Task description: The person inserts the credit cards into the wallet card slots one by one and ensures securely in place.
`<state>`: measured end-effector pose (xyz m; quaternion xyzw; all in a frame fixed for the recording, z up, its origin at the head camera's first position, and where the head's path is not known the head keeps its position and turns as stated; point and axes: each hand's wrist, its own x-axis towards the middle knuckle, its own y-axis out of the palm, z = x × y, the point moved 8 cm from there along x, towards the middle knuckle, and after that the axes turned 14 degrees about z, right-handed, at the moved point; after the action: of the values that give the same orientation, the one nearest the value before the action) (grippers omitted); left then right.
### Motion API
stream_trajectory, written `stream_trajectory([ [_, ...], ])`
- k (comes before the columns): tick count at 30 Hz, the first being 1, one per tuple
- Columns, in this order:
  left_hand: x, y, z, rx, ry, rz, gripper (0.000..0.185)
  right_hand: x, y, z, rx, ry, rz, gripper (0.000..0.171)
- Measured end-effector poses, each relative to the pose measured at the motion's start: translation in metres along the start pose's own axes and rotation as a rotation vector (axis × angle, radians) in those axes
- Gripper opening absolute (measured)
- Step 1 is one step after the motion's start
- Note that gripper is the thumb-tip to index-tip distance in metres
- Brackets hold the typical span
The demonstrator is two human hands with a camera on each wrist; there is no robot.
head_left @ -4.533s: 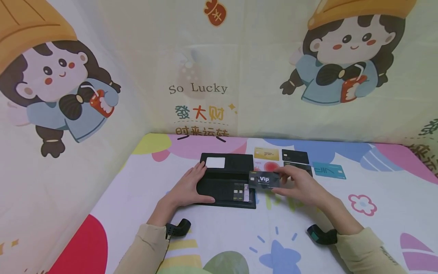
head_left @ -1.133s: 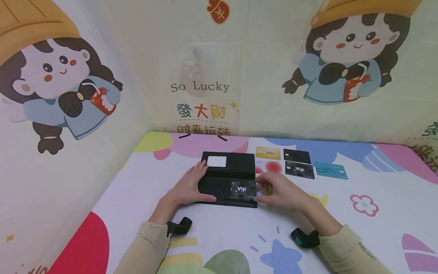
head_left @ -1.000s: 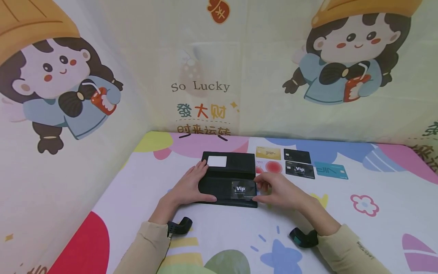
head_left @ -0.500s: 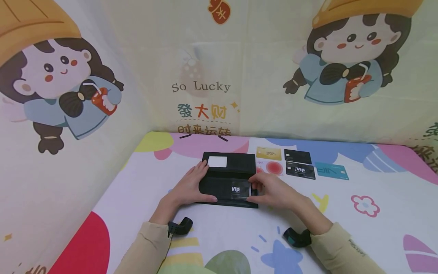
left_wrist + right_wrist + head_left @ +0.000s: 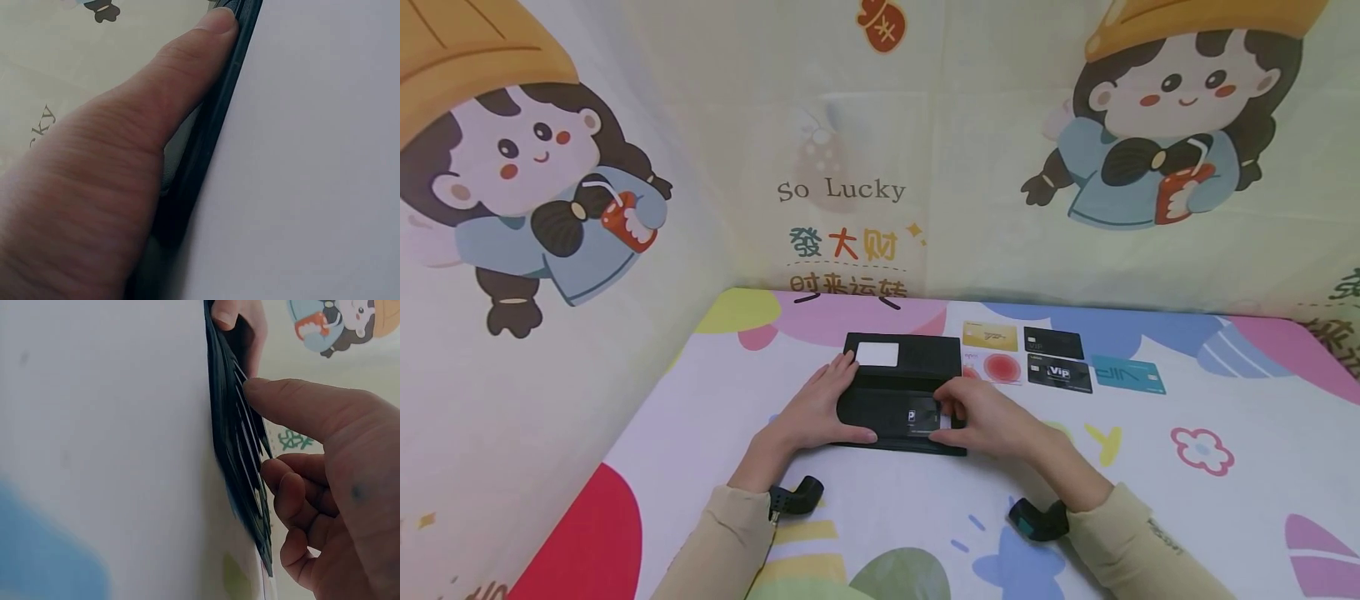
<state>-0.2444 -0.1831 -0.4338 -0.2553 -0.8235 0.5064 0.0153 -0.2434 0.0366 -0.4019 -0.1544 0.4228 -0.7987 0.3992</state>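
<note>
A black card wallet (image 5: 872, 408) lies unfolded on the table, with a white panel (image 5: 877, 354) in its far half. My left hand (image 5: 808, 410) rests on its left end, fingers extended and thumb along the near edge, which the left wrist view shows close up. With thumb and fingers my right hand (image 5: 988, 418) pinches the right edge of a black Vip card (image 5: 919, 417). The card sits partly inside a slot of the near half, most of its lettering hidden. Seen edge-on in the right wrist view, the wallet (image 5: 219, 419) shows several stacked layers beside my right thumb.
Right of the wallet, several cards lie flat: a gold card (image 5: 990, 336), a white card with red circle (image 5: 1002, 367), a black card (image 5: 1052, 342), another black Vip card (image 5: 1060, 373) and a teal card (image 5: 1129, 375). A printed cloth wall (image 5: 970, 208) rises behind the patterned table (image 5: 880, 517).
My right hand has brought the black Vip card from the right over the wallet and slid it leftward into the slot, covering more of its lettering. My left hand has stayed in place.
</note>
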Motion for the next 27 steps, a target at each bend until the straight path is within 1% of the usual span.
stream_trajectory([
  [11, 0.0001, -0.0009, -0.003, 0.007, 0.005, -0.004, 0.121, 0.0039, 0.0026, 0.0016, 0.019, 0.016, 0.008, 0.045],
  [19, 0.0003, -0.0012, -0.0014, 0.013, 0.007, -0.001, 0.12, 0.0044, 0.0019, 0.004, 0.004, 0.005, 0.004, 0.045],
  [27, -0.0008, -0.0012, -0.0016, -0.002, 0.003, 0.008, 0.12, 0.0079, 0.0038, 0.0054, 0.003, -0.001, 0.008, 0.045],
])
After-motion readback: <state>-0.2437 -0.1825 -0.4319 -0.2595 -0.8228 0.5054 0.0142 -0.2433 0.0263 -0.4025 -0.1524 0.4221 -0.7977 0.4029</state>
